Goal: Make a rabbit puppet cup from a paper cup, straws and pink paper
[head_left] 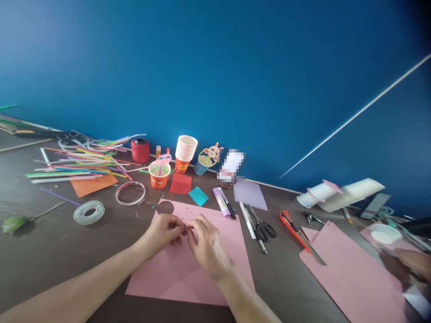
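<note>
My left hand (pixel 167 232) and my right hand (pixel 208 246) meet above a large pink sheet of paper (pixel 188 282). Thumb and fingers of both are pinched together at the same spot. Whatever they hold there is too small to make out, though a reddish speck shows between the fingertips. Near its top left corner the sheet has a round cut-out (pixel 165 207) through which the dark table shows. Tiny red scraps lie on the paper just beyond my fingers. A purple glue stick (pixel 221 201) and a black marker (pixel 226 202) rest across the sheet's far right edge.
Leftward lie a tape roll (pixel 89 212), a clear ring (pixel 130 193) and many straws (pixel 84 163). Paper cups (pixel 186 150) stand by the blue wall. Scissors (pixel 261 226) and an open-bladed utility knife (pixel 301 236) lie right; another person's hand (pixel 412 260) is at far right.
</note>
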Motion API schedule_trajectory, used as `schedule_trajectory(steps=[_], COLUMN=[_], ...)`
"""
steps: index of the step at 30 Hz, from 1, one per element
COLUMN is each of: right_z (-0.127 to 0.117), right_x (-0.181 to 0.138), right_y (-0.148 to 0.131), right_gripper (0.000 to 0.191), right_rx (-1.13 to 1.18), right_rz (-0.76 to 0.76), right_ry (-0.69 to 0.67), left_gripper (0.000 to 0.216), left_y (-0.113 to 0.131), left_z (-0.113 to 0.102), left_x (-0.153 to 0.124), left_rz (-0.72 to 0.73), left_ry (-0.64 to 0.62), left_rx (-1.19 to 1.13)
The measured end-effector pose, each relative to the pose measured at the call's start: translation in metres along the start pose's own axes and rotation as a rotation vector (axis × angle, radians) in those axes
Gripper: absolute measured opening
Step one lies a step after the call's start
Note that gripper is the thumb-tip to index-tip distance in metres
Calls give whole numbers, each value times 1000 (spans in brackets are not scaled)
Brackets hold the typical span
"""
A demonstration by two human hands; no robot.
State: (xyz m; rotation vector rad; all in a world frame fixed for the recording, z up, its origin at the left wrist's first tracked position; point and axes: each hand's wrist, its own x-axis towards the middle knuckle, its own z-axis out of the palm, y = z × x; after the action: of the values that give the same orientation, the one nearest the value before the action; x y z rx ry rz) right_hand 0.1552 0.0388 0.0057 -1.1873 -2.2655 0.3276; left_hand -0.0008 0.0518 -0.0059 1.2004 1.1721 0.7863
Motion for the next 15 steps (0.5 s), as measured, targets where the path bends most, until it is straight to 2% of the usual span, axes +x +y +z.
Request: schedule_trajectory(steps=[15], right_z=[-3], right_x=[0], right_y=[0], right_gripper=[14], right_rx=[-80], right_rz=[-26], right_ry=[-40], left_gripper=[15], left_y=[-3], left_z=[-1], left_x=[2], left_rz=[0], left_ry=[8], left_rx=[18])
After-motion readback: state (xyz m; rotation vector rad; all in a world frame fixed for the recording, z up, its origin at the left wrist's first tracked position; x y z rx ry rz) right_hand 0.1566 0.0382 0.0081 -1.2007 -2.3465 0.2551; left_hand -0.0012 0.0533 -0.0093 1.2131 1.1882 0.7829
